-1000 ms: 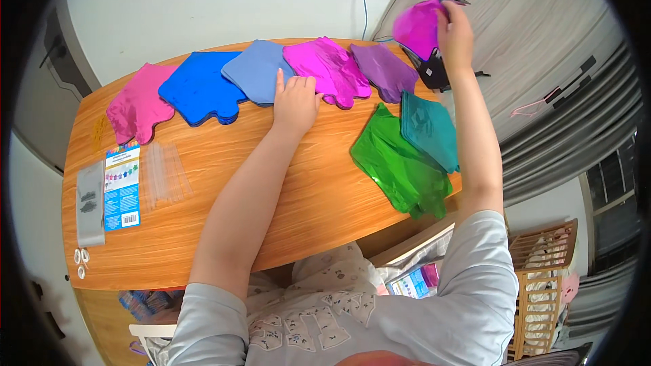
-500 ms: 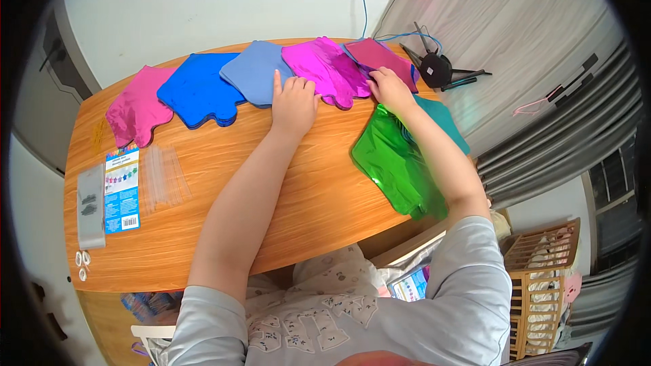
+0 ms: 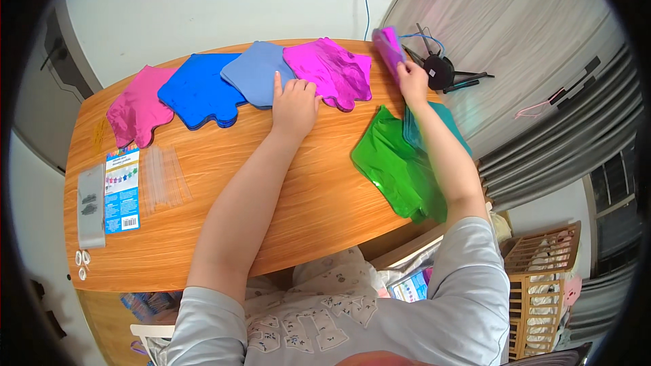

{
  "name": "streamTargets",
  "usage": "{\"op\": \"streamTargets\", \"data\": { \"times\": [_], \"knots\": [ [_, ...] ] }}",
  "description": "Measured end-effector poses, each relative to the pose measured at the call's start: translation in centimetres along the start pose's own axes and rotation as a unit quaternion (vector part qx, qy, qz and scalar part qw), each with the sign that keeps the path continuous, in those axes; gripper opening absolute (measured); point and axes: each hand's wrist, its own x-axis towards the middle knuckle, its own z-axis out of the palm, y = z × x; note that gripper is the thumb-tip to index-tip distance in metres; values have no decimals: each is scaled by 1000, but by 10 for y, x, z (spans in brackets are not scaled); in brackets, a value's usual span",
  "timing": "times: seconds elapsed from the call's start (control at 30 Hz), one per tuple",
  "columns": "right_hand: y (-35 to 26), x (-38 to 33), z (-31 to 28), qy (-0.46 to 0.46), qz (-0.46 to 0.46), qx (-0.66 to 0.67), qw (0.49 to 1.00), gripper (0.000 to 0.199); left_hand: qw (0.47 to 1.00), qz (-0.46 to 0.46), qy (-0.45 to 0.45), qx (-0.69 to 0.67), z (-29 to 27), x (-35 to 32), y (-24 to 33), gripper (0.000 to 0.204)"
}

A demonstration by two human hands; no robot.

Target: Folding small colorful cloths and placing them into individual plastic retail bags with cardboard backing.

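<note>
Wooden table (image 3: pixel 203 183), left to right: clear plastic straws (image 3: pixel 163 179); glossy foil balloons, flat: pink (image 3: pixel 139 105), dark blue (image 3: pixel 200 91), light blue (image 3: pixel 258 74), magenta (image 3: pixel 332 71). Left hand (image 3: pixel 295 105) spread flat, pressing the light blue and magenta edges. Right hand (image 3: pixel 412 81) grips a purple foil balloon (image 3: pixel 390 47), lifted at the table's far right. Crinkled green sheet (image 3: pixel 397 166) below.

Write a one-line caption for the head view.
Left hand rests on foil balloons; right hand lifts a purple balloon.
</note>
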Motion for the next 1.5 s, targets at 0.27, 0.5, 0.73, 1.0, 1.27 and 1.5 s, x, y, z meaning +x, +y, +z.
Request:
{"op": "streamTargets", "data": {
  "times": [0.27, 0.5, 0.73, 1.0, 1.27, 1.5],
  "knots": [
    [0, -14, -6, -167, -171, -4, 971, 24, 1000, 0, 11, -13, 1, 2, 3, 24],
    [-18, -28, -4, -224, -227, -36, 947, 21, 997, -26, 39, -54, 8, -1, -6, 23],
    [-17, -26, 1, -172, -155, -37, 972, 19, 996, -65, -25, -49, -4, 2, 1, 26],
    [-7, -17, 0, -148, -98, -5, 984, 23, 990, 5, -5, -143, -35, 15, 53, 36],
    [12, -7, 6, -217, 36, 161, 962, 22, 986, 72, -100, -116, 23, 81, 83, 36],
    [14, -9, 7, -266, 88, 259, 924, 20, 991, 95, -83, -38, 71, 76, 83, 39]
  ]
}}
